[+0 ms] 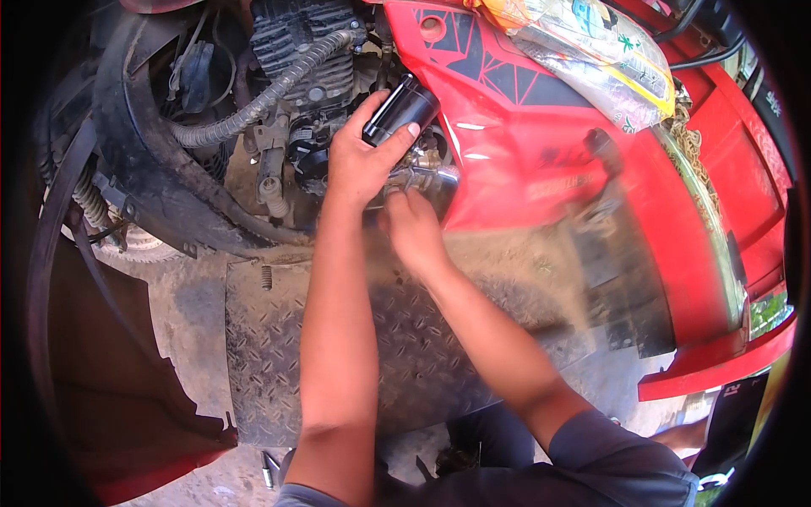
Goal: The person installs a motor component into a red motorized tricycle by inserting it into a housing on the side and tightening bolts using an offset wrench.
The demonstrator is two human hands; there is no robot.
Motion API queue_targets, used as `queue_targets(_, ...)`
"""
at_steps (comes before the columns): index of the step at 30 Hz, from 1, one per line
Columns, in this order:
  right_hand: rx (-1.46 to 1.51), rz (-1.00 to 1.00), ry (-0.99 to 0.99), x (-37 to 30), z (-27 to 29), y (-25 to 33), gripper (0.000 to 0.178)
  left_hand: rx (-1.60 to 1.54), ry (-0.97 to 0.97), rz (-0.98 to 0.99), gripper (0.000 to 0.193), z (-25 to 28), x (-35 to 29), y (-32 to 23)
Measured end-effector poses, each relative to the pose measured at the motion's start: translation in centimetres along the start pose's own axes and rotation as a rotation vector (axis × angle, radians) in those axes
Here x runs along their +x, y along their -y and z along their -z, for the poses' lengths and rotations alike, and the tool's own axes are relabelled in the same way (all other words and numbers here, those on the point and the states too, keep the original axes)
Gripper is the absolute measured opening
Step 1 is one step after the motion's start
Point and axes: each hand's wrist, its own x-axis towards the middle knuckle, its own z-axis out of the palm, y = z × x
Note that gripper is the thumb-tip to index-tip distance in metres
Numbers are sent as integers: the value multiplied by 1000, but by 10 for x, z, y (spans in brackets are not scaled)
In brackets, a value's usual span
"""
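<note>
Ground: concrete floor [187, 314], with a dusty treaded footboard [262, 363] of a red vehicle over it.
Black cylinder: a smooth, tilted canister [401, 112], upper middle of the view; the clock below centres on it.
Left grip: the left hand [359, 156] is closed part-way around the canister, thumb on its near side.
Right grip: the right hand [412, 224], at 6 o'clock, has curled fingers at a metal fitting [429, 171]; I cannot tell whether they hold it.
Red panel: side cover [498, 165], 4 o'clock.
Engine: finned block [291, 51], 10 o'clock.
Hose: ribbed tube [279, 95], 9 o'clock.
Fender: dark curved guard [160, 190], 8 o'clock.
Spring: small coil [267, 277], 7 o'clock.
</note>
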Motion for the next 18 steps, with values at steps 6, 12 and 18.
queue_targets(6,-167,104,-90,12,6,-16,36,24,1,-13,61,0,-1,-3)
queue_targets(12,-284,245,-177,25,15,-29,32,37,-5,-12,61,0,-2,-4)
queue_targets(18,-534,332,-153,35,22,-29,32,61,-4,-19,60,0,0,-1)
